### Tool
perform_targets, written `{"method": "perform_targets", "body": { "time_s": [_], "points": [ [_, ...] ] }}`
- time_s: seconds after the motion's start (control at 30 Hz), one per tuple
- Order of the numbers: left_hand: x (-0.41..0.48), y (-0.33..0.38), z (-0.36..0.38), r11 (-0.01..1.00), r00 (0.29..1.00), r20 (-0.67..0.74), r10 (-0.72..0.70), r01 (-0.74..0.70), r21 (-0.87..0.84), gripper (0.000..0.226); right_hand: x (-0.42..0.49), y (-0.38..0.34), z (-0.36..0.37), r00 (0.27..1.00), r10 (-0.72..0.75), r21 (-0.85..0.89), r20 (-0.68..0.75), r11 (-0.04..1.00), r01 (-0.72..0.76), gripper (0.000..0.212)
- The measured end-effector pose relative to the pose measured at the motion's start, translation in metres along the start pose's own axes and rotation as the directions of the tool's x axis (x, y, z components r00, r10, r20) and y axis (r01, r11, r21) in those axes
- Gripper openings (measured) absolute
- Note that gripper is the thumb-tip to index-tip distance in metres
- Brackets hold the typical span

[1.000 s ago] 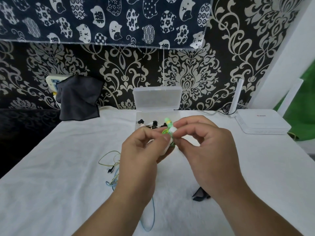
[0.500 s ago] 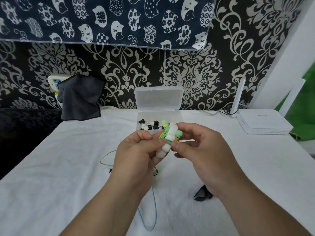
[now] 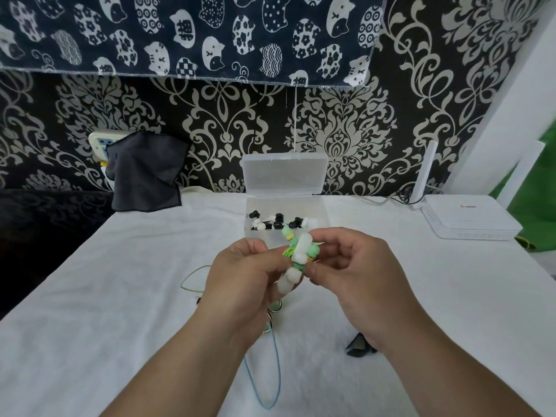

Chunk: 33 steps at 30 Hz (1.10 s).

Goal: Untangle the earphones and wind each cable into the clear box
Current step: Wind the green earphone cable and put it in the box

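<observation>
We've got both hands up over the bench, just in front of the clear box, and the green-and-white earphone bundle is pinched between them. Left hand has its grip closed on the bundle's left side, thumb and fingers pressed in; right hand is closed on the right side, fingertips touching the white part. The bundle's long axis runs tilted, top end with the green bud pointing up and away toward the box, white bottom end pointing down toward us.

The box sits open at the back of the bench, lid standing upright, with black and white earbuds already inside. A thin blue-green cable loops on the bench on our side of the box, below the left wrist, and a small black piece lies on the bench by the right wrist.

Compared with half a second ago, not much is different: same two-handed pinch, bundle in about the same spot and tilt, the right fingers curled a bit tighter around it.
</observation>
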<state>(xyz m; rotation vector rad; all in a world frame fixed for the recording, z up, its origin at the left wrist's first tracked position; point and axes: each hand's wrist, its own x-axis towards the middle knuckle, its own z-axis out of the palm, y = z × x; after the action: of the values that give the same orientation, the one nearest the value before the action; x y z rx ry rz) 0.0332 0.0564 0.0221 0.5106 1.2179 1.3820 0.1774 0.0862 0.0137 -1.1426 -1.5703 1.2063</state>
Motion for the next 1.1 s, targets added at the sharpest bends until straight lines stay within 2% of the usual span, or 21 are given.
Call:
{"method": "perform_targets", "body": {
  "time_s": [0.13,0.23,0.3,0.37,0.47,0.6,0.7,0.8,0.93,0.97,1.03,1.1],
  "points": [
    [0.006,-0.012,-0.002,0.998,0.996,-0.078,-0.045,0.042,-0.038,0.033,0.002,0.008,0.009,0.999,0.019,-0.108,-0.026,0.994,-0.022,0.034],
    [0.009,-0.02,-0.003,0.992,0.985,-0.14,-0.103,0.091,-0.085,0.026,0.004,0.019,0.019,0.991,0.123,-0.17,-0.044,0.977,-0.129,0.037],
    [0.01,-0.023,-0.005,0.991,0.978,-0.175,-0.111,0.094,-0.1,0.025,0.006,0.022,0.026,0.977,0.215,-0.109,-0.01,0.971,-0.215,0.034],
    [0.012,-0.024,-0.009,0.994,0.972,-0.216,-0.09,0.073,-0.086,0.025,0.006,0.019,0.033,0.957,0.27,-0.019,0.103,0.963,-0.27,0.03],
    [0.016,-0.02,-0.015,0.999,0.976,-0.212,-0.05,0.047,-0.018,0.016,0.01,0.013,0.039,0.953,0.228,0.032,0.201,0.971,-0.239,0.023],
    [0.013,-0.005,-0.021,0.996,0.993,-0.112,-0.029,0.039,0.081,0.005,0.026,0.014,0.035,0.971,0.224,0.019,0.081,0.974,-0.226,0.01],
    [0.011,0.007,-0.03,0.983,0.992,-0.118,0.034,-0.012,0.183,0.006,0.042,0.016,0.027,0.963,0.26,0.012,-0.077,0.966,-0.26,0.005],
    [0.012,0.019,-0.04,0.977,0.982,-0.173,0.07,-0.032,0.21,0.01,0.065,0.013,0.013,0.954,0.175,-0.232,-0.245,0.944,-0.233,0.013],
    [0.016,0.027,-0.046,0.966,0.979,-0.181,0.093,-0.045,0.255,0.011,0.119,0.001,0.01,0.974,0.065,-0.603,-0.216,0.776,-0.185,0.013],
    [0.015,0.028,-0.045,0.961,0.979,-0.177,0.097,-0.047,0.271,0.012,0.132,0.0,0.013,0.981,0.063,-0.684,-0.185,0.708,-0.175,0.015],
    [0.017,0.028,-0.046,0.952,0.98,-0.17,0.105,-0.05,0.302,0.012,0.148,0.001,0.022,0.988,0.079,-0.819,-0.133,0.553,-0.154,0.005],
    [0.02,0.029,-0.048,0.946,0.977,-0.18,0.117,-0.054,0.32,0.012,0.155,0.003,0.033,0.991,0.094,-0.907,-0.098,0.4,-0.128,0.008]
  ]
}}
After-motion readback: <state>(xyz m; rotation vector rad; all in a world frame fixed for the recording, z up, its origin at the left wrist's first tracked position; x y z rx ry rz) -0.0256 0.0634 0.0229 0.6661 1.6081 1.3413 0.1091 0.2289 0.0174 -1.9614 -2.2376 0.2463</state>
